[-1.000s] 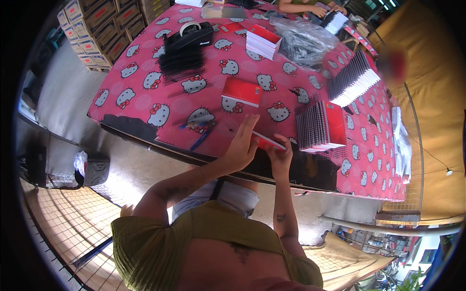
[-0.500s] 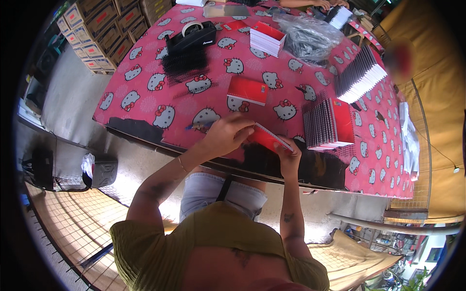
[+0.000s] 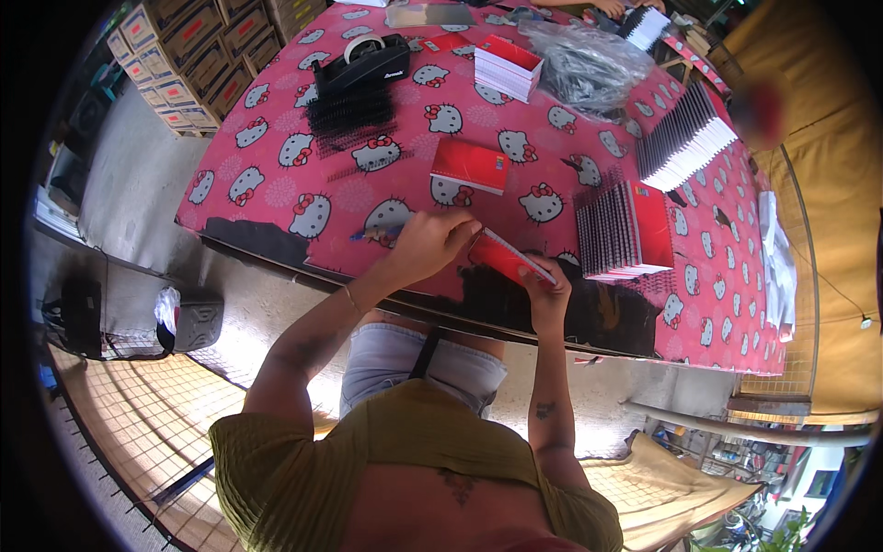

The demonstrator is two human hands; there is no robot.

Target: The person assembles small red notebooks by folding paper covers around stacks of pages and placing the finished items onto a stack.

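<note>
Over the near table edge I hold a small red notebook, tilted, with its pale bound edge facing up. My right hand grips its lower right end, thumb on the cover. My left hand is closed in a pinch at its upper left corner; whatever lies between those fingertips is too small to make out. Beyond them another red notebook lies flat. To the right stands a stack of coil-bound red notebooks. Loose black binding coils lie in a heap at the far left.
A black tape dispenser stands behind the coils. Farther back are a red-topped notebook stack, a clear plastic bag and a leaning notebook row. A blue-tipped tool lies beside my left wrist. Another person's hands show at the far edge.
My left hand has shifted slightly along the notebook's upper left corner, its fingers drawn closer together. The right hand keeps its grip almost unmoved.
</note>
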